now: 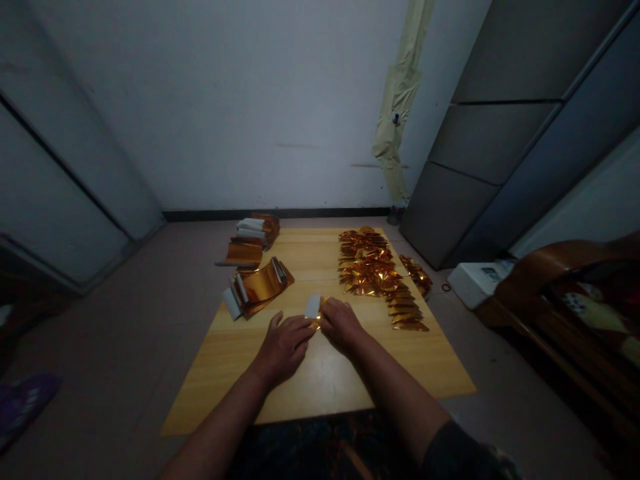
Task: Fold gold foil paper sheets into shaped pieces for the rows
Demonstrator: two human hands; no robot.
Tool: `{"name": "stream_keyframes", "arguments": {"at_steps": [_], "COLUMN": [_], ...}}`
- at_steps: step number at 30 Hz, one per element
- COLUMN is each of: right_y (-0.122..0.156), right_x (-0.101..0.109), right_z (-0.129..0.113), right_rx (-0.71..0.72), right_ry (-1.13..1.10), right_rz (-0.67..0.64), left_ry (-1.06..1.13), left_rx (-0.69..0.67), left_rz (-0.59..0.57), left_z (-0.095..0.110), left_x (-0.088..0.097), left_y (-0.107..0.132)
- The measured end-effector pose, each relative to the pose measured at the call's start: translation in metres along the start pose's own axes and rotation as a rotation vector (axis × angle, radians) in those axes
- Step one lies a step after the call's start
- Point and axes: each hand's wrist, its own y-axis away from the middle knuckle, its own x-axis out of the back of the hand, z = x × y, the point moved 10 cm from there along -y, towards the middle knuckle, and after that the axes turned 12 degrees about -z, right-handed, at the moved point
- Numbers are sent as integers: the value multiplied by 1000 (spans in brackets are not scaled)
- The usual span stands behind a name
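A small white paper slip (pixel 313 307), with a gold foil piece (pixel 318 323) showing at its lower edge, stands at the middle of the yellow wooden board (pixel 250 357), held up between both hands. The left hand (pixel 284 349) is arched, its fingers (pixel 302 328) pressed together and reaching toward the foil. It may be pinching, but the contact is hidden. The right hand (pixel 341 325) is curled, its fingers (pixel 327 313) seemingly pinching the foil's edge against the slip. The close, low hold looks steady, with the work kept clear of the board and the knuckles well apart from the neighbouring stacks.

Just beyond the left hand lie bundles of white-backed gold foil (pixel 259 288). Beyond the right hand, a heap of folded gold foil pieces (pixel 370 267) runs into a stepped row of foil triangles (pixel 406 310).
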Motion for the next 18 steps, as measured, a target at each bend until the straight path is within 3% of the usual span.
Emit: {"name": "stream_keyframes", "arguments": {"at_steps": [9, 18], "right_y": [0, 3], "right_x": [8, 7], "right_z": [9, 15], "right_rx": [-77, -30], "right_ry": [-219, -337], "right_rz": [68, 149], "left_ry": [8, -11], "left_rx": [62, 55], "left_rz": [3, 3], "left_z": [8, 12], "left_x": [6, 7], "left_y": [-2, -2]}}
